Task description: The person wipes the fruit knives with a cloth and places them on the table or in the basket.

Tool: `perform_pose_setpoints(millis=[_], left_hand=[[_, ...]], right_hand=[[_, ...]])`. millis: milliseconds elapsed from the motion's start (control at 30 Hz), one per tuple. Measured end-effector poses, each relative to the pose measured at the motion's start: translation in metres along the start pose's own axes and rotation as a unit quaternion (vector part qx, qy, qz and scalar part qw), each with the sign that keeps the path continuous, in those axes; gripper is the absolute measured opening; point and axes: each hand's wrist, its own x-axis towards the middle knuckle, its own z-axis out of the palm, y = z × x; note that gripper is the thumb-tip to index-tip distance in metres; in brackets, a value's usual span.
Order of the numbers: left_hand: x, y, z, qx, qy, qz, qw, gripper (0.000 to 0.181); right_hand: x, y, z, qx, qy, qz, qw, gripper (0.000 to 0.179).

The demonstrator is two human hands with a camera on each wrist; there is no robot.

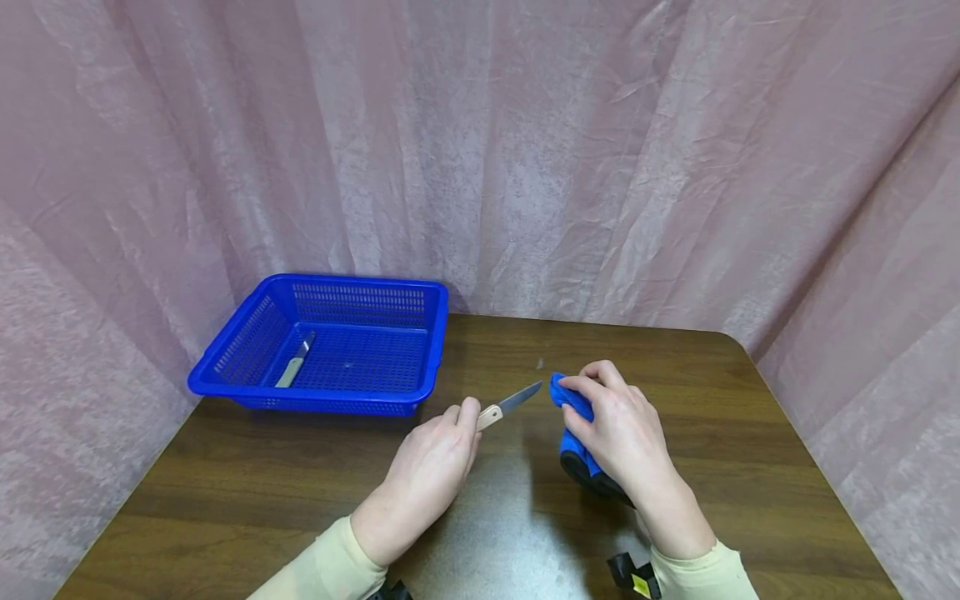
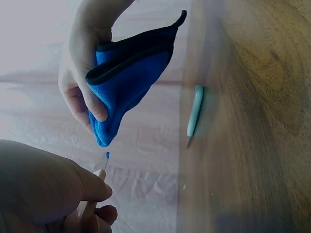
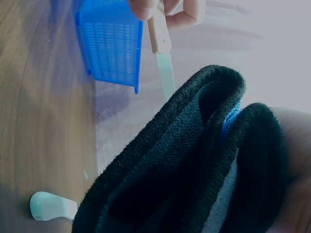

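One knife (image 1: 512, 402), in the head view, is pointing its long axis toward 2 o'clock from the left hand (image 1: 423, 467), whose fingers are gripping the handle; its tip is sitting just short of the one cloth (image 2: 131, 85), nearer to the right hand (image 1: 622, 425), which is pinching that cloth. A second knife (image 1: 294, 364) is resting in the one basket (image 1: 367, 354), at about 10 o'clock from the left hand, and one pale-handled tool (image 2: 195, 112), its kind unclear, is lying on the table (image 1: 705, 392).

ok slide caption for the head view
Left hand holds a knife, right hand a blue cloth; another knife lies in a blue basket.
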Motion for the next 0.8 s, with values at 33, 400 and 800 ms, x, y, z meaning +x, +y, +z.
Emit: perform_pose_setpoints(millis=[33, 400, 800], left_hand=[[0.0001, 0.0001, 0.0002, 0.001, 0.002, 0.0, 1.0, 0.041], [0.0013, 0.0005, 0.0002, 0.019, 0.015, 0.008, 0.9997, 0.036], [0.0032, -0.0035, 0.0004, 0.041, 0.019, 0.011, 0.9989, 0.023]], right_hand=[[0.0, 0.0, 0.0002, 0.0, 0.0, 0.0, 1.0, 0.033], [-0.0004, -0.0009, 0.0017, -0.001, 0.002, -0.004, 1.0, 0.032], [-0.001, -0.0013, 0.0029, -0.002, 0.002, -0.01, 0.9999, 0.033]])
